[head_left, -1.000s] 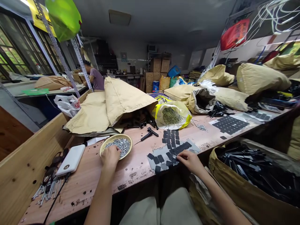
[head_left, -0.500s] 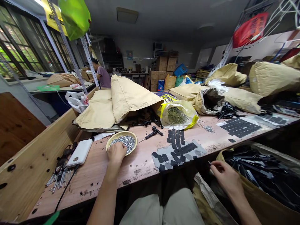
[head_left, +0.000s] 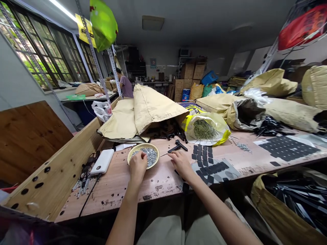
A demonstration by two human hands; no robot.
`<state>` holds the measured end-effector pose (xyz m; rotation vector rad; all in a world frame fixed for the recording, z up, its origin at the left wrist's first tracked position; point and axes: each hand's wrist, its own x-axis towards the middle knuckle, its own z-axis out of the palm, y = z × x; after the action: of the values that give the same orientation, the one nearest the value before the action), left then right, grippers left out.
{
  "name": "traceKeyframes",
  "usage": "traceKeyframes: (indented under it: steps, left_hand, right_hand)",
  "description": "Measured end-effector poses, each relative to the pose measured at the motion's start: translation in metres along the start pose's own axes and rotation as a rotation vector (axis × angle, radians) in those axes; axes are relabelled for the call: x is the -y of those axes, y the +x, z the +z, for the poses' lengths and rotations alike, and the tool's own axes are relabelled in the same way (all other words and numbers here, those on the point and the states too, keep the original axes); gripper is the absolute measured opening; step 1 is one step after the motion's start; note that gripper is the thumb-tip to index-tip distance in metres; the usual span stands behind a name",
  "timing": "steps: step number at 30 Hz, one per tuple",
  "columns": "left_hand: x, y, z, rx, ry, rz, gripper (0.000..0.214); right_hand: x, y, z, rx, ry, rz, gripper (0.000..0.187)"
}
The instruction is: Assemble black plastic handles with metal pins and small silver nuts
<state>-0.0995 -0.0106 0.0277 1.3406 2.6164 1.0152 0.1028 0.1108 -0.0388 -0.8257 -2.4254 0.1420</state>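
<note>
Less space is now separating the right hand (head_left: pixel 181 164) from the left hand (head_left: pixel 138 164), gathering work around the bowl (head_left: pixel 155 164), fingers curling, any pinch indiscernible.

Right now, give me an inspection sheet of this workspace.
Surface: tabletop scuffed, dark marks.
Job's things: bowl of metal pieces; black part with thin rod; dark pads, some on a grey sheet.
Clutter: white device, loose metal pins, tan bags.
Grips: left grip over the bowl; right grip by the thin rod, contact unclear.
Cables: black cable from white device toward near edge.
Surroundings: another person behind, left; stacked cartons.
</note>
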Motion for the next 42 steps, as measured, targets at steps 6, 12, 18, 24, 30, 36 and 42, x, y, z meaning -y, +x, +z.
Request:
traceKeyframes:
  steps: [6, 12, 18, 24, 30, 36, 42]
  left_hand:
    - [-0.003, -0.024, -0.007, -0.014, -0.75, -0.04, 0.031]
    - [-0.027, -0.055, -0.002, 0.135, -1.484, -0.384, 0.044]
    - [-0.06, -0.079, -0.002, 0.394, -1.888, -0.626, 0.042]
    - [-0.072, -0.095, -0.001, 0.463, -1.922, -0.567, 0.051]
    - [-0.073, -0.098, 0.001, 0.438, -1.859, -0.486, 0.068]
    - [-0.074, -0.099, -0.003, 0.374, -1.734, -0.389, 0.079]
    - [-0.068, -0.101, 0.005, 0.329, -1.607, -0.322, 0.081]
  right_hand:
    - [-0.002, 0.039, 0.031, 0.022, -0.017, -0.075, 0.018]
    - [0.011, 0.006, -0.013, -0.14, 0.124, 0.004, 0.021]
    - [0.064, -0.046, -0.086, -0.287, 0.516, 0.033, 0.011]
    - [0.08, -0.065, -0.108, -0.287, 0.463, -0.019, 0.007]
    - [0.082, -0.068, -0.109, -0.322, 0.403, -0.03, 0.007]
    - [0.085, -0.071, -0.106, -0.332, 0.259, -0.043, 0.01]
    - [0.084, -0.074, -0.102, -0.213, 0.32, 0.033, 0.014]
